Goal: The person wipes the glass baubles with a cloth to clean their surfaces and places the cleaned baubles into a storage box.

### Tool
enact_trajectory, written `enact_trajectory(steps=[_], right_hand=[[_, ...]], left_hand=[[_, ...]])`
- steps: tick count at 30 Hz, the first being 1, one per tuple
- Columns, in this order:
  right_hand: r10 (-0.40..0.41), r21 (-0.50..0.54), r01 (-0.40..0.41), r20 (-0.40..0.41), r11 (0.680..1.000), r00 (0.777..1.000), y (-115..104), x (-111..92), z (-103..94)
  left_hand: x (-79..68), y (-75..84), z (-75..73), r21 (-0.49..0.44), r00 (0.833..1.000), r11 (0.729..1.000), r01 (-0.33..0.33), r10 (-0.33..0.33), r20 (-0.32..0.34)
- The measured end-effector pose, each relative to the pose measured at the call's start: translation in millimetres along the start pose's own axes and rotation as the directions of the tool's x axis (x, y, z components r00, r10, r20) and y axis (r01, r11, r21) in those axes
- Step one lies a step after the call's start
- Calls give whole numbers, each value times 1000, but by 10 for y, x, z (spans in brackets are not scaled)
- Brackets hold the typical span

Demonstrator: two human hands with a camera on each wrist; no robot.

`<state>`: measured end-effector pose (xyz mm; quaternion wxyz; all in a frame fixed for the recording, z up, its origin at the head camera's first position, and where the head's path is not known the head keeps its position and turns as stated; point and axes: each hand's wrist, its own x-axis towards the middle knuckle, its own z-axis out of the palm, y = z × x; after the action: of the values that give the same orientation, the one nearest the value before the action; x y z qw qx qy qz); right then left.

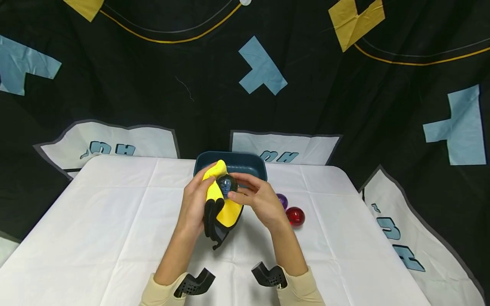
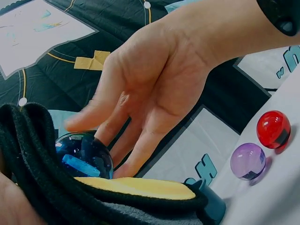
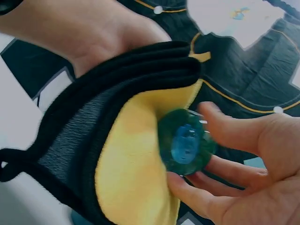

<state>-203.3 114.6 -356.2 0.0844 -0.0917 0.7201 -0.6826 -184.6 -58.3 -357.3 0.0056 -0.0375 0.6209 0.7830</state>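
Note:
My left hand grips a folded cleaning cloth, yellow on one side and grey on the other, with black edging and a small hanging loop. Against the yellow side sits a clear dark teal ball, held by the fingertips of my right hand. In the right wrist view, thumb and fingers spread around the ball, and the cloth touches its other side. From the left wrist view, the ball shows between the cloth's dark folds and the right fingers.
A dark teal tub stands at the back of the white-covered table, behind my hands. Right of my right hand lie a purple ball and a red ball, close together. Black printed fabric hangs behind the table.

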Motion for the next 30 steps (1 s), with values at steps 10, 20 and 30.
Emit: enact_trajectory(steps=[10, 20, 30], right_hand=[[44, -47, -47, -69, 998, 997, 45, 21, 15], [-26, -67, 18, -125, 998, 992, 44, 0, 58], [-33, -22, 33, -29, 999, 999, -4, -24, 47]], left_hand=[[-11, 1, 32, 19, 1000, 1000, -10, 10, 2], [-8, -5, 42, 11, 1000, 1000, -2, 1, 4], [-2, 14, 1, 14, 1000, 1000, 19, -19, -17]])
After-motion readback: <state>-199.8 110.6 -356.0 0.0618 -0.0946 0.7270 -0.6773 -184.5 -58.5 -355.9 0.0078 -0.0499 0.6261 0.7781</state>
